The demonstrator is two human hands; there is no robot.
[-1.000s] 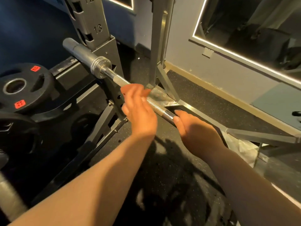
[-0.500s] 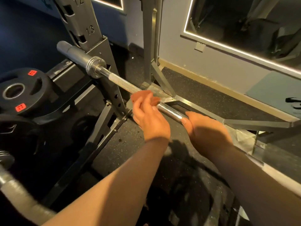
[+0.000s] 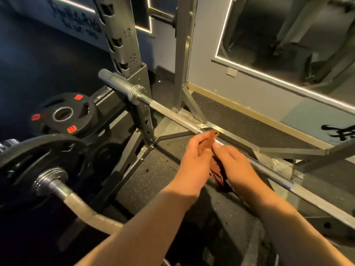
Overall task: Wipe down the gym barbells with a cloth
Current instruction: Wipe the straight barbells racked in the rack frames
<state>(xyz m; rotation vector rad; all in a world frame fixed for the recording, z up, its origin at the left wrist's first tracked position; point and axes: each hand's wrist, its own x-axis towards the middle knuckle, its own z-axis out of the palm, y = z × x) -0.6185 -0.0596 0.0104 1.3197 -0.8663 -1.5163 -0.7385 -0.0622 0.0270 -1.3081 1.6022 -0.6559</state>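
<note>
2 hands meet just in front of the barbell (image 3: 167, 111), bunching a reddish-brown cloth (image 3: 210, 136) between them: the left hand (image 3: 194, 158) curls its fingers round the upper part, the right hand (image 3: 237, 164) pinches the fold beside it, and a tail hangs between the wrists. The cloth's top overlaps the smooth shaft, though whether it touches is unclear. The bar rests at the rack upright (image 3: 123, 45) numbered 12 and 13, black weight plates (image 3: 57, 129) to its left.
</note>
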